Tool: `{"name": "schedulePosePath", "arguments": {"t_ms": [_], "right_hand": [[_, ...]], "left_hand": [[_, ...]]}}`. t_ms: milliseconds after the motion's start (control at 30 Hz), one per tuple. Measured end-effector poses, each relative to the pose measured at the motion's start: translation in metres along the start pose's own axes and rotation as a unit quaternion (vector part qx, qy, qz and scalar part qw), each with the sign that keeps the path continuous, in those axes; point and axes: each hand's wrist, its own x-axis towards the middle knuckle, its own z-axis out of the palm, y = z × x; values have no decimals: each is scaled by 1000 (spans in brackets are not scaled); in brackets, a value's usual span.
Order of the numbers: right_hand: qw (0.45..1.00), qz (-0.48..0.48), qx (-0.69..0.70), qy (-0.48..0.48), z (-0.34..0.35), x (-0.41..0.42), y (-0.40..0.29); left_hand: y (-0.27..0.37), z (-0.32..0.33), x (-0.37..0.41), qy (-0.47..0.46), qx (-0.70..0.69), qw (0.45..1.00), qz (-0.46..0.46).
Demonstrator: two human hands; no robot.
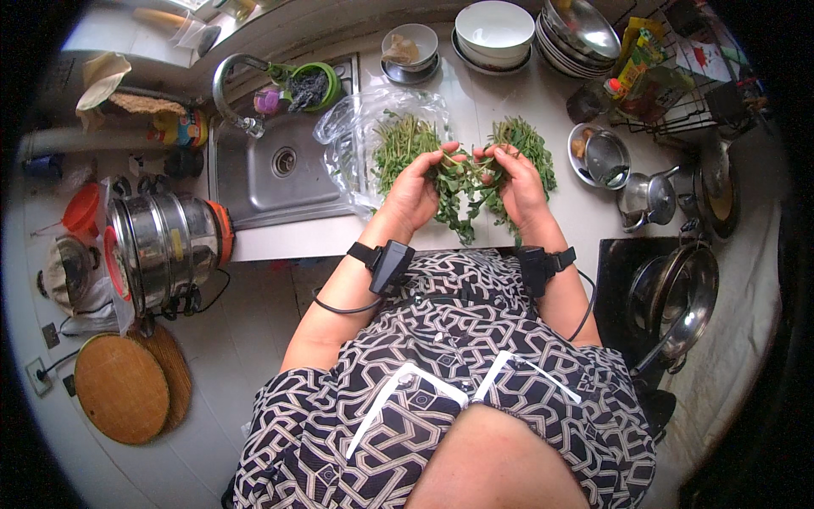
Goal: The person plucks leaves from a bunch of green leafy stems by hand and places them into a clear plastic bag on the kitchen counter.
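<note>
Both hands are raised over the counter with leafy green stems between them. My left hand [420, 184] grips some of the leafy stems [455, 184], whose leaves droop below the fingers. Facing it, my right hand [523, 184] pinches stems from the same greens, thumb towards the other hand. Behind the left hand a pile of cut greens [402, 147] lies on a clear plastic bag [356, 143], its stalk ends pointing away from me. A second pile of greens [534, 143] rests on the counter behind the right hand, which partly covers it.
Left of the bag is a steel sink [261, 168] with a curved faucet [219, 86] and a green basket [327, 86]. White bowls [495, 28] stand at the back. A small bowl [575, 143] and a lidded steel pot [648, 197] are on the right, before a wok [683, 305].
</note>
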Motion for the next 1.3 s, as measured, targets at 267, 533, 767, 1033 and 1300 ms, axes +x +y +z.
{"name": "schedulePosePath", "arguments": {"t_ms": [267,533,767,1033,1300], "right_hand": [[995,-28,65,63,-15,-5,-17],[999,32,-23,14,6,-6,-13],[997,70,-37,-9,19,-3,-2],[983,96,-154,-12,33,-6,-6],[992,-4,-111,63,11,-2,-5]], "left_hand": [[3,-5,1,3,-30,1000,0],[2,8,-2,-23,50,998,10],[1,18,-7,-31,142,989,2],[-4,21,-8,-40,171,985,-8],[-3,5,-3,-30,49,998,-34]]}}
